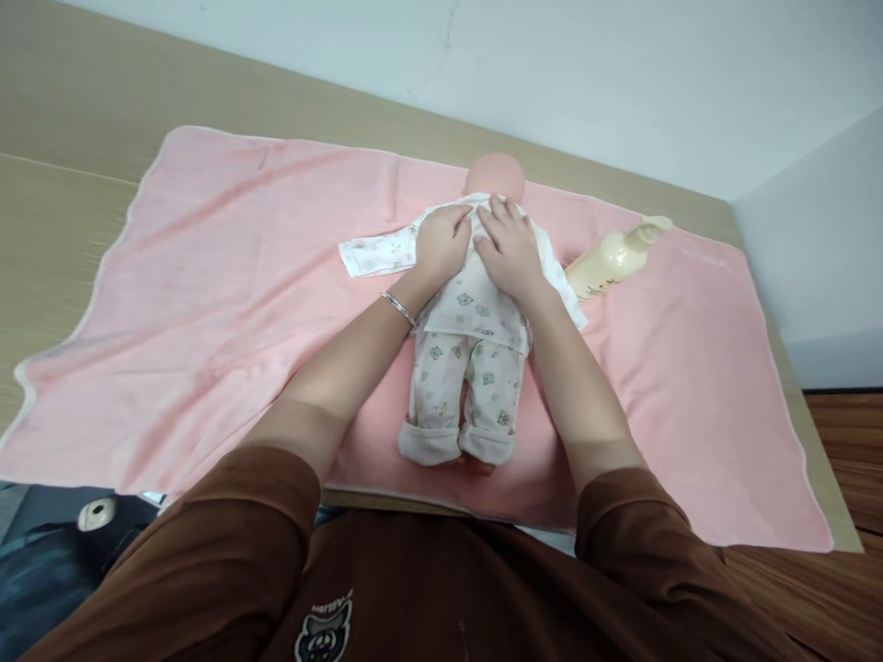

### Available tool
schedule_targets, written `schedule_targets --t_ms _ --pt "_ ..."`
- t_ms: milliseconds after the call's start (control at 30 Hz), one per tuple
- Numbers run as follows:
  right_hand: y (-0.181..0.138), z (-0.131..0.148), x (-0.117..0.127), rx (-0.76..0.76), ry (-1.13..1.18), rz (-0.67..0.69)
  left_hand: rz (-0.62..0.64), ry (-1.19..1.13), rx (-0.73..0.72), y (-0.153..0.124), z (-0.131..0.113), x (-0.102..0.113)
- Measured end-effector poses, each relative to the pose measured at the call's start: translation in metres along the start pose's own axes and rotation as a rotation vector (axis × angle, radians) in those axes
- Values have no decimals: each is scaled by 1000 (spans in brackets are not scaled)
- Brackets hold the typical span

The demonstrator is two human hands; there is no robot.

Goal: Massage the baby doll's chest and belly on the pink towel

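A baby doll (469,359) in white printed pyjamas lies on a pink towel (227,303), its bald head (495,176) pointing away from me and its feet toward me. My left hand (441,244) rests flat on the doll's upper chest, fingers stretched and pointing toward the neck. My right hand (509,250) lies flat beside it on the same part of the shirt, fingers extended. A thin bracelet (398,308) circles my left wrist. One empty white sleeve (376,253) of the shirt spreads out to the left.
A cream pump bottle (613,262) lies on its side on the towel, just right of the doll. The towel covers a light wooden table (62,230) against a white wall. Wooden floor shows at the far right, dark items at the lower left.
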State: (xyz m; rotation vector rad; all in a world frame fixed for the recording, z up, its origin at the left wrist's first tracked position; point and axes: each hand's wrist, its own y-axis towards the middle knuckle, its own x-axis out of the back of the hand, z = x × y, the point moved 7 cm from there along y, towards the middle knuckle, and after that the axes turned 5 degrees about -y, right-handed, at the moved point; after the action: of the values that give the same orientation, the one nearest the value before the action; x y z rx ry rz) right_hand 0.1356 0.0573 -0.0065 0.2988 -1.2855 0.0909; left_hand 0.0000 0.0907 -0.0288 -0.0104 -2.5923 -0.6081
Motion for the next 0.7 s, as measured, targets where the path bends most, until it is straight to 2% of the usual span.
schedule_targets --t_ms 133,200,267,400,500,567,700 --pt "1 -31 -1 -193 22 -77 -8 5 8 -1 -3 1" --pt "-9 -25 -4 -247 45 -163 -5 7 16 -1 -4 2" --pt "-20 -6 -6 -226 37 -214 -3 7 19 -1 -4 2" --pt "-27 34 -10 -33 -19 -119 3 7 31 0 -2 2" --pt "-16 31 -7 43 1 -49 7 9 39 0 -2 2" --pt "-5 14 -1 10 10 -15 12 18 44 0 -5 2" --pt "-1 -10 11 -188 -59 69 22 53 60 -2 -12 5"
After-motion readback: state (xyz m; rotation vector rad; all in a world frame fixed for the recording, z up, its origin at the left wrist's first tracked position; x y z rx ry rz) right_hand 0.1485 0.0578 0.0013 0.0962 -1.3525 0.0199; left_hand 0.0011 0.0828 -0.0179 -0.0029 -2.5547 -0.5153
